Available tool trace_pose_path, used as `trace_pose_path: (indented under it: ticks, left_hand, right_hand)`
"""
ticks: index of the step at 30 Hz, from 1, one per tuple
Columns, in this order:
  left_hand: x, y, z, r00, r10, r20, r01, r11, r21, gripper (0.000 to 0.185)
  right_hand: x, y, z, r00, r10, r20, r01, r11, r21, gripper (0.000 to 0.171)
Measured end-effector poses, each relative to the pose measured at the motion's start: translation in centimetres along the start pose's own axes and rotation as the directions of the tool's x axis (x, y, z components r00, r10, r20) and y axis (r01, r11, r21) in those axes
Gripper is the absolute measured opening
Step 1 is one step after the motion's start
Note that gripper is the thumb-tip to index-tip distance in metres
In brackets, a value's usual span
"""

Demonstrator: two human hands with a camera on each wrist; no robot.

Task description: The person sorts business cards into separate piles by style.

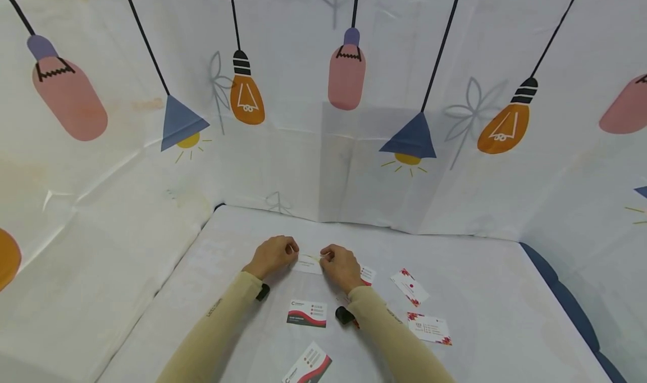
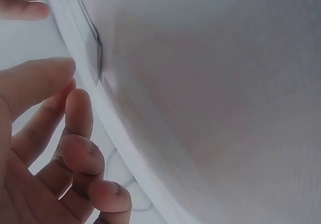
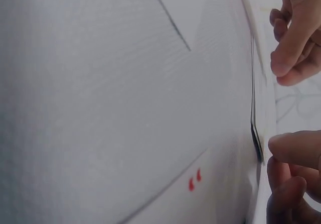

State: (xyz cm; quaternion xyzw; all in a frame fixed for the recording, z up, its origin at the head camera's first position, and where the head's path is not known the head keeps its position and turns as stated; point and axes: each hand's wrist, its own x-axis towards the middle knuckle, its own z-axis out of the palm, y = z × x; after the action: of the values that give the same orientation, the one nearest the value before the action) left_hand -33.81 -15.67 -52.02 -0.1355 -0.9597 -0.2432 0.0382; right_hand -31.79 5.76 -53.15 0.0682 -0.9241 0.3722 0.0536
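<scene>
A thin yellow rubber band (image 1: pixel 310 256) spans the gap between my two hands, over a white card (image 1: pixel 307 265) with small print. My left hand (image 1: pixel 275 255) pinches at the band's left end, its thumb (image 2: pixel 47 76) and index finger brought together and the other fingers bent. At the right end my right hand (image 1: pixel 341 266) pinches likewise, beside the card's right edge. Seen edge-on in the right wrist view, several cards (image 3: pixel 254 98) form a thin stack beside the fingertips. The band does not show clearly in the wrist views.
Red, grey and white business cards (image 1: pixel 306 313) lie nearer me, one (image 1: pixel 308 365) at the front. Floral-cornered cards (image 1: pixel 410 287) (image 1: pixel 429 329) lie to the right. Another card (image 1: pixel 368 275) is partly behind my right hand. A lamp-patterned sheet (image 1: pixel 283 164) hangs behind the white table (image 1: pixel 505 315).
</scene>
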Motion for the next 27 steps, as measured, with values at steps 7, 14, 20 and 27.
trace_pose_path:
  ticks: [7,14,20,27]
  left_hand:
    - [-0.2,0.2,0.0,1.000,-0.027,0.013,0.027,0.999,-0.025,0.005]
    - [-0.6,0.7,0.0,1.000,-0.012,-0.004,0.012,0.997,-0.074,0.006]
    - [-1.1,1.7,0.0,1.000,0.020,-0.009,-0.021,0.991,-0.133,0.006]
    - [-1.8,3.6,0.1,0.998,0.057,0.010,-0.055,0.988,-0.144,0.006]
  right_hand:
    - [-0.5,0.4,-0.6,1.000,-0.001,0.002,0.001,1.000,0.029,0.015]
    - [-1.3,0.9,-1.5,1.000,0.010,0.000,-0.010,0.998,0.055,0.015]
    - [-2.1,1.8,-2.1,0.999,0.026,0.018,-0.028,0.997,0.073,0.015]
    - [-3.4,2.8,-3.1,1.000,0.012,0.028,-0.015,0.992,0.122,0.020]
